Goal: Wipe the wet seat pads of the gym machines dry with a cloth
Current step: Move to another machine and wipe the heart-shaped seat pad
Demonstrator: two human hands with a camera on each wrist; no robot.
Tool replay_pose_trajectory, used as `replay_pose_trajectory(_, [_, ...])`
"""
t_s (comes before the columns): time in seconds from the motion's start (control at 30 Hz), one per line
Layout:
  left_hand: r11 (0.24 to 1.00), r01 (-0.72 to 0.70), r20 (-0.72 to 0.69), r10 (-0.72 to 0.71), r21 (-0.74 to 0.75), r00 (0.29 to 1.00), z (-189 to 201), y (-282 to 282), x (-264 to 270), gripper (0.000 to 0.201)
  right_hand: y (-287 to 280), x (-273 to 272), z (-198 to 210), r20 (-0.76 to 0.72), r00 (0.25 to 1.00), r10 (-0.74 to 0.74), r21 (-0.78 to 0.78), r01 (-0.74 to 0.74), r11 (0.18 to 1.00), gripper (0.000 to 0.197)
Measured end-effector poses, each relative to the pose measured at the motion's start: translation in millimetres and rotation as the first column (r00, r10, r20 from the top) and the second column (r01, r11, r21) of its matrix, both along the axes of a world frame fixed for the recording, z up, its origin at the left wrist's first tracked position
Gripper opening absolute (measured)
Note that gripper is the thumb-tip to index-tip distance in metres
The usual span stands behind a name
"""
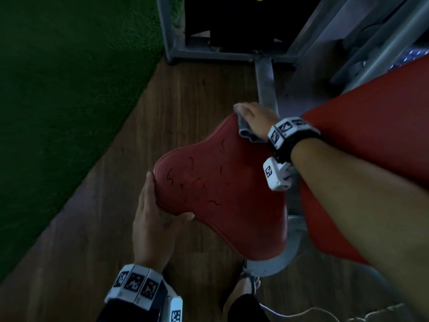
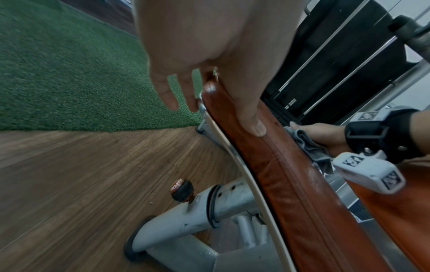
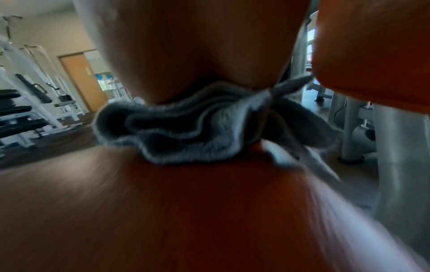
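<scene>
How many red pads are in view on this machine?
2. The seat pad sits centre, left hand holding its near edge, right hand pressing the cloth on its far corner. The larger pad stands right.

Seat pad (image 1: 216, 196) at centre, atop a post (image 2: 197, 208) rising from the machine frame (image 1: 264, 84), above the wooden floor (image 1: 181, 101). Left hand (image 1: 153, 226) at the pad's near-left edge, thumb on top, fingers below the rim. Right hand (image 1: 255, 119) on the pad's far corner, pressing flat on a bunched cloth (image 1: 246, 130) lying between palm and pad. Back pad (image 1: 371, 140) just right of the seat, beneath the right forearm. Turf (image 1: 69, 89) left of the floor strip. Weight stack (image 1: 232, 22) behind, beyond the frame. Adjustment knob (image 2: 182, 190) on the post, under the seat.
</scene>
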State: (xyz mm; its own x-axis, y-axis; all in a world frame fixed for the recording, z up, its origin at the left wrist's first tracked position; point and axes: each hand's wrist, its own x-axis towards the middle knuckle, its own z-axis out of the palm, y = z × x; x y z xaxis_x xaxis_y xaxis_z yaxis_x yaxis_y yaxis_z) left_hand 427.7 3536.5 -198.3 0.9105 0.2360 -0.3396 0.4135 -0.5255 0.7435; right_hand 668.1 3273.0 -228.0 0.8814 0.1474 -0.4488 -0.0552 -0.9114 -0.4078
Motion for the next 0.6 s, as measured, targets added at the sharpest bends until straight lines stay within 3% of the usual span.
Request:
replay_pose_trajectory(0.1, [1.000, -0.007, 0.005, 0.007, -0.018, 1.000, -4, 0, -1, 0.125, 7, 13, 10, -0.068, 0.992, 0.103, 0.025, -0.101, 0.995, 0.038])
replay_pose_trajectory(0.27, [0.999, -0.011, 0.001, 0.011, -0.037, 1.000, -4, 1, -1, 0.125, 18, 6, 16, 0.032, 0.929, 0.368, -0.033, -0.367, 0.930, 0.033])
replay_pose_trajectory(0.43, [0.999, -0.013, 0.000, 0.013, -0.050, 1.000, -2, 1, 0, 0.125, -5, 11, 11, 0.010, 0.984, 0.176, 0.048, -0.177, 0.983, 0.031])
replay_pose_trajectory(0.6, [0.997, -0.020, -0.001, 0.020, -0.071, 1.000, -1, 2, 0, 0.124, 2, 7, 7, 0.039, 0.968, 0.246, -0.004, -0.246, 0.969, 0.032])
